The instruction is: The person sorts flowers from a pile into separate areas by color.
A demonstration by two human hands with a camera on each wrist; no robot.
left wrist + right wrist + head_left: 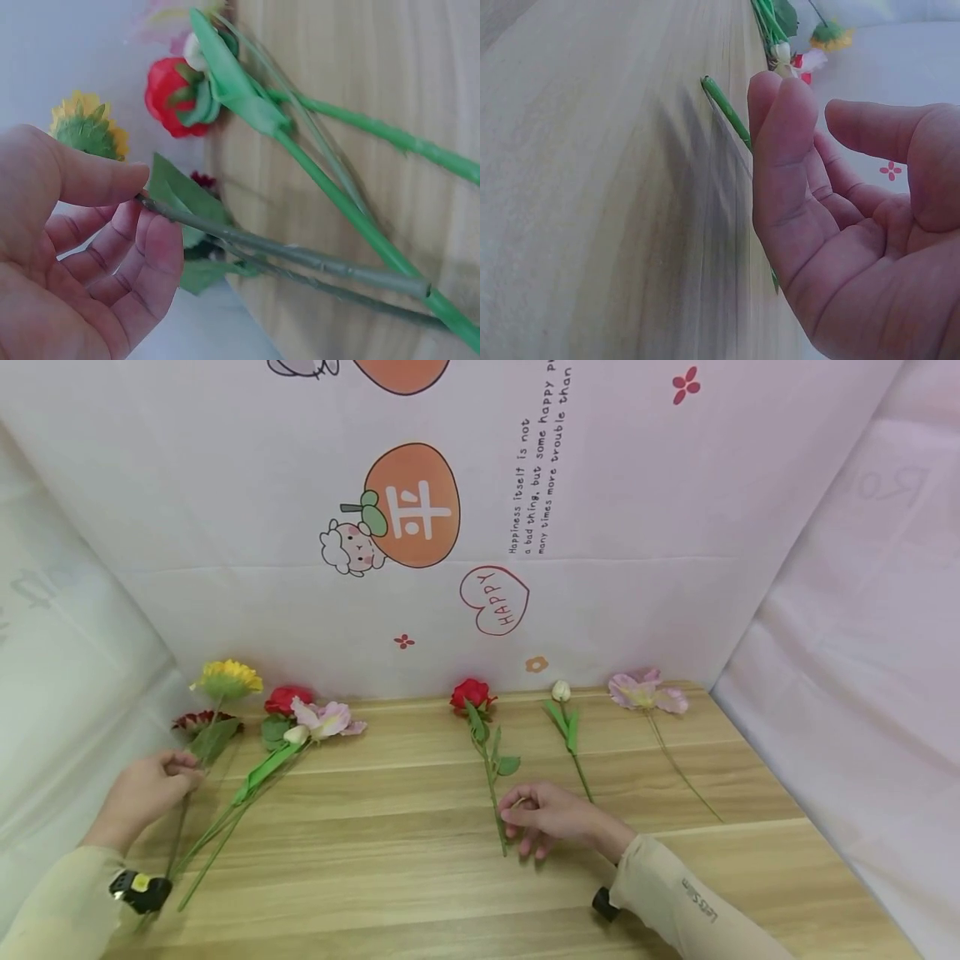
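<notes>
My left hand (150, 793) pinches the stem of a yellow flower (227, 681) between thumb and fingertips, its bloom raised at the far left. Beneath it lies a dark red flower (197, 721) with green leaves. Over the middle of the table, my right hand (553, 814) hovers beside the lower stem of a red rose (472, 693). In the right wrist view its fingers (784, 161) are loosely bent, with a gap to the thumb and nothing between them. Only the end of a green stem (724, 109) shows past them there.
A second red rose (287, 699), a pink flower (326, 718) and a white tulip (296, 735) lie together on the left of the wooden table (360, 877). Another white tulip (561, 692) and pink flower (647, 692) lie right. White printed cloth (622, 527) rises behind.
</notes>
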